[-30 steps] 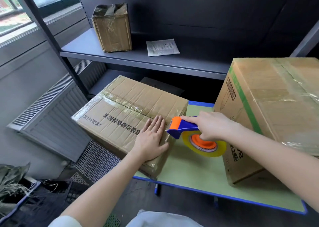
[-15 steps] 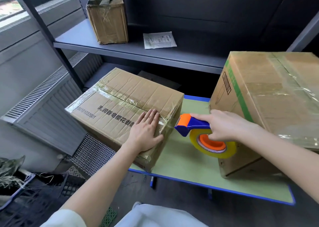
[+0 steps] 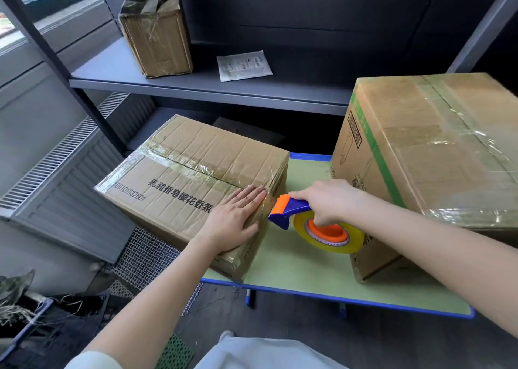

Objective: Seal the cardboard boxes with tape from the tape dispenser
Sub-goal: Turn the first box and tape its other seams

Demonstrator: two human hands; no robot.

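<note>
At frame centre, a brown corrugated cardboard box [image 3: 193, 183] carries black printed characters and glossy clear tape. Right of it, a blue-and-orange plastic tape dispenser [image 3: 291, 210] holds a yellowish tape roll [image 3: 330, 232] with an orange core. The pale green tabletop [image 3: 294, 265] has a blue edge. At right, a larger tan carton [image 3: 431, 155] shows a green stripe.

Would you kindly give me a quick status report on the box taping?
Left hand flat on printed cardboard box. Right hand gripping tape dispenser, cutter at box's right edge. Nothing in the way.
</note>
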